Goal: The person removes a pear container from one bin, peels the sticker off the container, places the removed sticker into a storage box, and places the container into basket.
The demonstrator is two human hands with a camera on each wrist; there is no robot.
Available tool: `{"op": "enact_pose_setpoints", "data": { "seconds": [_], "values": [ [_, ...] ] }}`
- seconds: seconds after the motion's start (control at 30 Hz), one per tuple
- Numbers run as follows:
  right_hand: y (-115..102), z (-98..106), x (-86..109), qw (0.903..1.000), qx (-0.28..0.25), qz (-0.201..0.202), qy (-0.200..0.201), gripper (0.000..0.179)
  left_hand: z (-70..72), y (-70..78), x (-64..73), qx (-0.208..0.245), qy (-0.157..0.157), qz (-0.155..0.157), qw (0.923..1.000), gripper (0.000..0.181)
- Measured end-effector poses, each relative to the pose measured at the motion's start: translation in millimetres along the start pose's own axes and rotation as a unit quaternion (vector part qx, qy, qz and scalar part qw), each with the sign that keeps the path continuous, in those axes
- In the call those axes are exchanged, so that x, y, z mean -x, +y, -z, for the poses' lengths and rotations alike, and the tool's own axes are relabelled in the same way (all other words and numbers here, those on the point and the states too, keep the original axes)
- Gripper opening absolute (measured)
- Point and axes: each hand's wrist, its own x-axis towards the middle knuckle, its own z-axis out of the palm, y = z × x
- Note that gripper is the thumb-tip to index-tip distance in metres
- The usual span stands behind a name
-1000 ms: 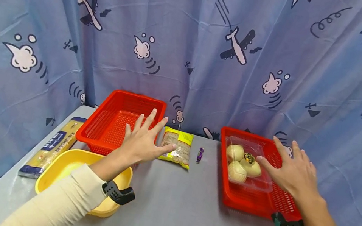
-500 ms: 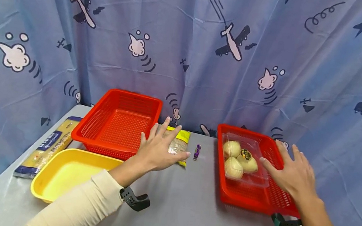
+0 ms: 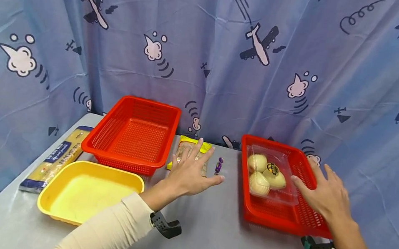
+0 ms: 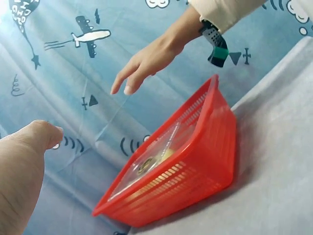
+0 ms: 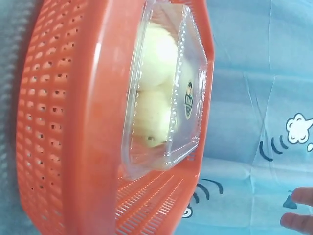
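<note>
My left hand (image 3: pixel 189 176) hovers with spread fingers in front of the yellow-edged bag (image 3: pixel 183 149), hiding part of it; it holds nothing. A small purple wrapped candy (image 3: pixel 219 165) lies just beyond its thumb. Over the right side of the right red basket (image 3: pixel 249 209) is my right hand (image 3: pixel 329 198), fingers apart and nothing in them. In that basket sits a clear plastic box (image 5: pixel 183 112) of pale yellow round fruits (image 3: pixel 260 184) with a dark round label. The left wrist view shows the right hand (image 4: pixel 154 58) above the basket, apart from it.
A second red basket (image 3: pixel 134 162) stands at the back left. Before it is a yellow tub (image 3: pixel 88 194), partly behind the left sleeve. A long blue-and-yellow pack (image 3: pixel 56 158) lies along the table's left edge. A patterned blue curtain (image 3: pixel 179 46) hangs behind the table (image 3: pixel 214 240).
My left hand has moved right, from beside the left red basket to in front of the yellow-edged bag. The right hand has stayed nearly still. The head view has shifted slightly.
</note>
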Motion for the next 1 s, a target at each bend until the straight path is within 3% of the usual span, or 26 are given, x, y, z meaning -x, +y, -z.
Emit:
{"op": "enact_pose_setpoints", "data": {
  "seconds": [0.4,1.0],
  "values": [
    [17,-11,-5.6,0.9997,-0.012,-0.017,-0.013,0.083,-28.6,12.4,-4.7,0.043,-0.01,-0.004,0.999,0.084],
    [32,-23,-12.0,0.9946,-0.072,-0.043,-0.062,0.083,-79.3,26.9,-2.0,0.109,-0.036,-0.017,0.9933,0.085]
  ]
}}
